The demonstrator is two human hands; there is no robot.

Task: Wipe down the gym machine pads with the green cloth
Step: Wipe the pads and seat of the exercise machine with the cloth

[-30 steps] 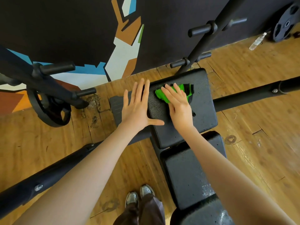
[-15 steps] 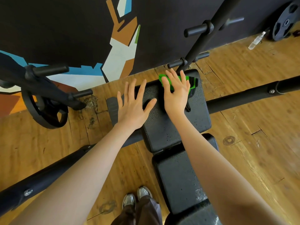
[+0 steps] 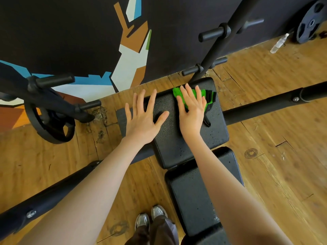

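Right hand (image 3: 192, 114) is pressing flat, fingers straight and spread, on the green cloth (image 3: 198, 94), which is lying at the far edge of the upper black pad (image 3: 178, 144). Left hand (image 3: 143, 119) is resting open on that pad's left side, fingers splayed. The lower pad (image 3: 192, 197) is sitting just behind, nearer the 2 shoes (image 3: 150, 218).

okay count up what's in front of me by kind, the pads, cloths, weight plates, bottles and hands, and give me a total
Pads: 2, far pad and near pad
Green cloth: 1
Weight plates: 2, left plate and right plate
Bottle: 1
Hands: 2, left hand and right hand
Total: 8
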